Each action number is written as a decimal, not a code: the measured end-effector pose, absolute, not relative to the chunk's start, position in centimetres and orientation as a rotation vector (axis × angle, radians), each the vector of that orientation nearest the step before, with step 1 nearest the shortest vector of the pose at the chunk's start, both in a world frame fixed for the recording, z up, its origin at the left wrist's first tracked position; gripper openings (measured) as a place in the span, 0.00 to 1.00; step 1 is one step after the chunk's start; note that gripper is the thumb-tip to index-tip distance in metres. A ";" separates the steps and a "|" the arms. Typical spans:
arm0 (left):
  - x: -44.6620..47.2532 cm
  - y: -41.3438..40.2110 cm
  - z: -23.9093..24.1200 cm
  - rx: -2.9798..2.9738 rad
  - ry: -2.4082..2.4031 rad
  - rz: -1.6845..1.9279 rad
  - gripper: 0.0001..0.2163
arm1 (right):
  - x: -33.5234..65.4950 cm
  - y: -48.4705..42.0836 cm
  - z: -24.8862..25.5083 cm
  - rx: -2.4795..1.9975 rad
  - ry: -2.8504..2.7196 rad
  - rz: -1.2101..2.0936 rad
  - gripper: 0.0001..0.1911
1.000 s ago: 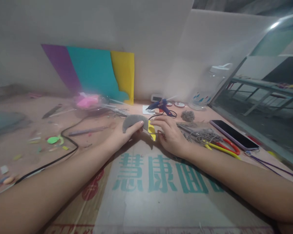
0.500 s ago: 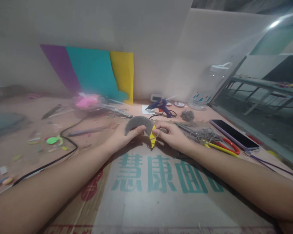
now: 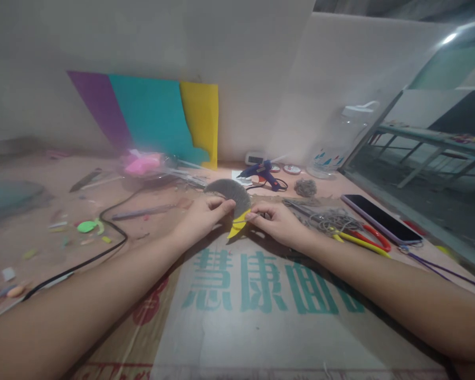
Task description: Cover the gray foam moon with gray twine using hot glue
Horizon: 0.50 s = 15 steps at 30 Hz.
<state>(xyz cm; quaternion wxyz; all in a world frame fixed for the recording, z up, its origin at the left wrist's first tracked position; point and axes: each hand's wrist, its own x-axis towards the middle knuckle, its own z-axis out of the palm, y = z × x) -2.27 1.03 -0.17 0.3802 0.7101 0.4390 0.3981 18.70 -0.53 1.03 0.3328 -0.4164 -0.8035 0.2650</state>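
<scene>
A curved crescent wound with grey yarn (image 3: pixel 230 191) is held up over the front of the table, with its pointed yellow tip (image 3: pixel 238 225) bare and aimed down to the left. My left hand (image 3: pixel 206 215) is closed on the grey-wrapped part, thumb on the near side. With thumb and forefinger my right hand (image 3: pixel 272 220) pinches at the edge of the yellow tip, where a grey strand crosses it. The strand's far course behind the right fingers is hidden.
Right of my hands lie a tangle of grey yarn (image 3: pixel 335 217), red-and-yellow-handled pliers (image 3: pixel 370 240) and a phone (image 3: pixel 380 219). Behind stand a blue glue gun (image 3: pixel 263 171), a grey yarn ball (image 3: pixel 305 187) and a clear bottle (image 3: pixel 328 153). A black cable (image 3: pixel 119 237) crosses scraps at left.
The crescent has turned in my hands: its yellow tip has swung to the left and the grey curve shows rounder above. My right hand stays pinched near the tip.
</scene>
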 end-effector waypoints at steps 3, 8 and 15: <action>-2.2 1.0 0.0 1.913 1.155 1.022 0.22 | 18.7 -0.6 0.9 -1.066 -2.127 0.680 0.12; -2.2 1.1 -0.1 1.949 1.231 1.000 0.22 | 18.9 -0.3 0.8 -1.078 -2.089 0.742 0.11; -2.3 1.6 -0.7 1.862 1.279 1.098 0.21 | 21.2 -0.4 5.4 -1.060 -2.621 0.559 0.09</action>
